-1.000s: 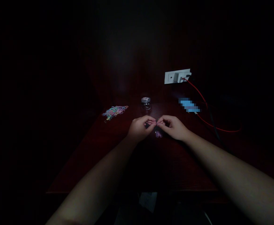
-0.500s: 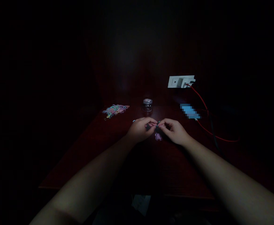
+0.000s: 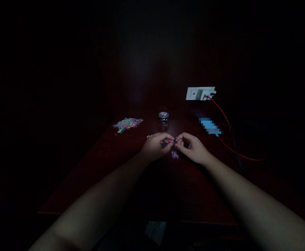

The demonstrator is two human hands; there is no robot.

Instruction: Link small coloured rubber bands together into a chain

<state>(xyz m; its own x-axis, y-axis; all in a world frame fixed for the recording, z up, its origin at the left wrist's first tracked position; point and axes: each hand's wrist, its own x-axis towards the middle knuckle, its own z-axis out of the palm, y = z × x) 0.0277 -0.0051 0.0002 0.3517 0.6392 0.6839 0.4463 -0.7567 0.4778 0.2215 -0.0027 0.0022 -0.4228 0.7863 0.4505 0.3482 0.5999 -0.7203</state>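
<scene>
My left hand (image 3: 157,144) and my right hand (image 3: 192,147) meet fingertip to fingertip over the dark red table (image 3: 100,181). Both are closed in a pinch on a small bluish-green band (image 3: 175,143) stretched between them. Just below the fingertips lies a small bunch of purple bands (image 3: 175,154). A light blue loop (image 3: 148,137) shows behind my left hand. Farther left is a pile of many-coloured small bands (image 3: 127,124).
A clear round jar with a lid (image 3: 163,116) stands behind my hands. To the right lie a blurred-out blue phone-like object (image 3: 210,126) and a red cable (image 3: 223,111) from a white wall socket (image 3: 193,93). Something pale (image 3: 156,230) is below the table edge.
The fingertips of my two hands are slightly farther apart, with the band now visible between them. The whole view has shifted a little.
</scene>
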